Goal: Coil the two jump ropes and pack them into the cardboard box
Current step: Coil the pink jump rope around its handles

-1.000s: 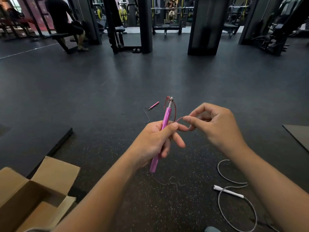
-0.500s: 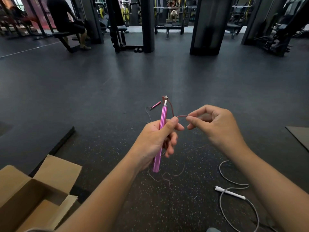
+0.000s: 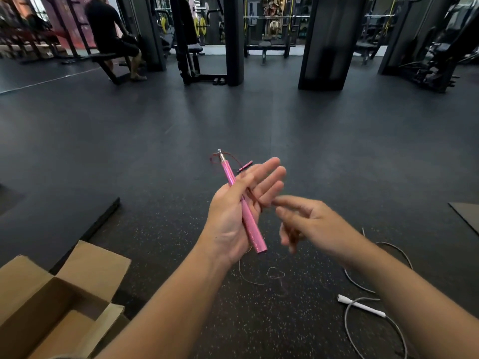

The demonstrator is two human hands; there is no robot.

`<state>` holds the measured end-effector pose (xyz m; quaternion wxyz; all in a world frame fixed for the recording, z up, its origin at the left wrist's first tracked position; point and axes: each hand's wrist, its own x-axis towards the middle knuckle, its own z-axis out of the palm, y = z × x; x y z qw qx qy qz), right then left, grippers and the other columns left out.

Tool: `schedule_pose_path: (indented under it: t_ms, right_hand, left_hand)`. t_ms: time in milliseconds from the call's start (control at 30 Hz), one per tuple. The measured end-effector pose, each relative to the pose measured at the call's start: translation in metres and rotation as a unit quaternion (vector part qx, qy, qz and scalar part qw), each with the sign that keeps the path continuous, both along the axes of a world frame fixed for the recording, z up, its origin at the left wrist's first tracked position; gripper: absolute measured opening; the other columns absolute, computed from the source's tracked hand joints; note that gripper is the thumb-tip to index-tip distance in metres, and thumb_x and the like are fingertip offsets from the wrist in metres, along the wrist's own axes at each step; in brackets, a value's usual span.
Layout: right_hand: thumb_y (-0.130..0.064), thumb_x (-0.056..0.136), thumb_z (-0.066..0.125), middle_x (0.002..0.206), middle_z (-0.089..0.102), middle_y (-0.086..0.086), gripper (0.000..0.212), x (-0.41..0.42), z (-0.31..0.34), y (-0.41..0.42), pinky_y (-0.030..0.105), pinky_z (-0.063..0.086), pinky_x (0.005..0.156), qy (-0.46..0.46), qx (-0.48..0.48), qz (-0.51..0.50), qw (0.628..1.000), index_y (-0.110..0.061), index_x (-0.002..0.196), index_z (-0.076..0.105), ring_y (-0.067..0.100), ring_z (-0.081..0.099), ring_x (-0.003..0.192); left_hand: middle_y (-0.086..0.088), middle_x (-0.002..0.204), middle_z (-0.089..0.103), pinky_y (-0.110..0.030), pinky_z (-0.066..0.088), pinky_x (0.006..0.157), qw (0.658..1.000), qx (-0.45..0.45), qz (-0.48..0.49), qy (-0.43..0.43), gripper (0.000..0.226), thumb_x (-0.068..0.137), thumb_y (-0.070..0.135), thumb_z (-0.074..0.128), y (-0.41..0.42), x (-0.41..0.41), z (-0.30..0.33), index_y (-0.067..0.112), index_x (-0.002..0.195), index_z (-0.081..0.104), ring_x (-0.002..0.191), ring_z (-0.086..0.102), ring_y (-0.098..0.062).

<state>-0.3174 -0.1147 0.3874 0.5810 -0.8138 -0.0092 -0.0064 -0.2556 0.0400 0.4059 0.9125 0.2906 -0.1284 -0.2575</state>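
Observation:
My left hand (image 3: 234, 216) holds a pink jump rope handle (image 3: 255, 233) under the thumb, palm up, fingers spread. The thin red cord (image 3: 255, 277) runs from the handle's metal tip across my fingers and down to the floor in loose curls. My right hand (image 3: 308, 224), blurred, pinches this cord just right of the left fingers. The second pink handle (image 3: 245, 166) lies on the floor beyond. A white jump rope handle (image 3: 363, 305) with its grey cord (image 3: 355, 281) lies on the floor at lower right. The open cardboard box (image 3: 36, 304) sits at lower left.
Dark rubber gym floor all round. A black mat edge (image 3: 85, 233) runs behind the box, another mat corner (image 3: 466, 216) sits at right. Pillars, weight machines and a person seated on a bench (image 3: 114, 40) stand far back.
My left hand has turned palm up and spread its fingers, tilting the handle leftward. My right hand has dropped lower with the cord, moving fast.

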Motion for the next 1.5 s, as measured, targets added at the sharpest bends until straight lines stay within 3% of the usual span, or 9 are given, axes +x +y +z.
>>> schedule_pose_path:
  t_ms: [100, 267, 367, 500, 833, 1033, 1167, 1267, 1500]
  right_hand:
    - [-0.028, 0.106, 0.05, 0.059, 0.063, 0.005, 0.03, -0.007, 0.005, 0.01, 0.03, 0.05, 0.059, 0.07, -0.033, 0.08, 0.994, -0.038, 0.134, 0.057, 0.023, 0.06, 0.053]
    - [-0.029, 0.101, 0.061, 0.054, 0.065, -0.002, 0.014, -0.012, 0.015, 0.007, 0.038, 0.049, 0.053, 0.025, -0.14, 0.052, 0.988, -0.022, 0.095, 0.071, 0.02, 0.057, 0.049]
    - [-0.024, 0.094, 0.071, 0.055, 0.067, -0.006, 0.013, -0.012, 0.021, -0.004, 0.023, 0.043, 0.057, -0.03, -0.181, 0.001, 0.983, -0.023, 0.082, 0.075, 0.004, 0.055, 0.049]
    - [-0.039, 0.078, 0.085, 0.048, 0.056, -0.014, 0.02, -0.009, 0.023, -0.011, 0.017, 0.033, 0.05, -0.088, -0.245, -0.066, 0.963, -0.026, 0.07, 0.072, 0.004, 0.043, 0.045]
    - [-0.019, 0.087, 0.078, 0.076, 0.073, 0.015, 0.006, -0.005, 0.025, -0.026, 0.021, 0.042, 0.054, -0.116, -0.092, -0.029, 0.989, -0.018, 0.09, 0.073, 0.007, 0.053, 0.058]
    - [-0.022, 0.083, 0.082, 0.067, 0.073, -0.001, 0.012, 0.003, 0.013, -0.02, 0.024, 0.043, 0.058, -0.155, -0.051, -0.115, 0.98, -0.015, 0.082, 0.073, 0.011, 0.056, 0.06]
    - [-0.016, 0.091, 0.074, 0.082, 0.079, 0.004, 0.005, 0.003, 0.017, -0.024, 0.024, 0.049, 0.057, -0.139, -0.022, -0.102, 0.985, -0.018, 0.095, 0.075, 0.014, 0.062, 0.061]
    - [-0.032, 0.087, 0.078, 0.057, 0.071, 0.004, 0.021, 0.003, 0.011, -0.023, 0.021, 0.031, 0.04, -0.12, -0.026, -0.18, 0.976, -0.013, 0.082, 0.07, 0.015, 0.038, 0.039]
    - [-0.013, 0.097, 0.066, 0.075, 0.075, -0.004, 0.014, 0.004, 0.014, -0.025, 0.023, 0.047, 0.058, -0.1, -0.072, -0.103, 0.987, -0.02, 0.102, 0.078, 0.008, 0.057, 0.065]
  left_hand:
    - [-0.021, 0.127, 0.07, -0.036, 0.059, 0.094, 0.994, 0.061, 0.087, -0.023, 0.022, 0.107, 0.004, 0.039, -0.004, 0.002, -0.004, 0.0, 0.128, 0.046, 0.109, 0.073, -0.032]
    - [-0.002, 0.11, 0.077, -0.028, 0.06, 0.083, 0.893, 0.36, 0.076, -0.258, 0.032, 0.109, 0.012, 0.041, 0.006, 0.013, -0.016, 0.006, 0.141, 0.045, 0.093, 0.077, -0.015]
    - [0.001, 0.08, 0.075, -0.034, 0.062, 0.074, 0.821, 0.454, -0.019, -0.346, 0.02, 0.107, 0.014, 0.048, 0.013, 0.012, -0.018, 0.006, 0.113, 0.065, 0.072, 0.073, -0.016]
    - [0.001, 0.062, 0.063, -0.031, 0.048, 0.058, 0.802, 0.47, -0.053, -0.365, 0.029, 0.108, 0.027, 0.047, 0.012, 0.007, -0.018, 0.013, 0.086, 0.06, 0.053, 0.056, -0.02]
    - [0.006, 0.053, 0.037, -0.023, 0.03, 0.045, 0.868, 0.39, -0.135, -0.274, 0.028, 0.102, 0.034, 0.057, 0.022, 0.006, -0.011, 0.009, 0.096, 0.069, 0.038, 0.029, -0.007]
    - [-0.007, 0.072, 0.074, -0.02, 0.05, 0.045, 0.911, 0.33, -0.118, -0.22, 0.03, 0.107, 0.018, 0.045, 0.019, 0.002, -0.004, 0.004, 0.105, 0.072, 0.053, 0.068, -0.013]
    - [0.0, 0.049, 0.054, -0.018, 0.033, 0.033, 0.935, 0.297, -0.068, -0.183, 0.033, 0.101, 0.032, 0.054, 0.018, 0.005, -0.006, 0.011, 0.093, 0.078, 0.03, 0.041, -0.007]
    - [0.006, 0.039, 0.038, -0.017, 0.021, 0.028, 0.952, 0.258, -0.078, -0.146, 0.036, 0.091, 0.041, 0.06, 0.014, 0.002, -0.008, 0.009, 0.085, 0.075, 0.024, 0.028, -0.003]
    - [0.002, 0.066, 0.068, -0.017, 0.041, 0.038, 0.969, 0.217, -0.039, -0.11, 0.033, 0.107, 0.024, 0.044, 0.013, 0.002, -0.004, 0.004, 0.108, 0.07, 0.043, 0.057, -0.006]
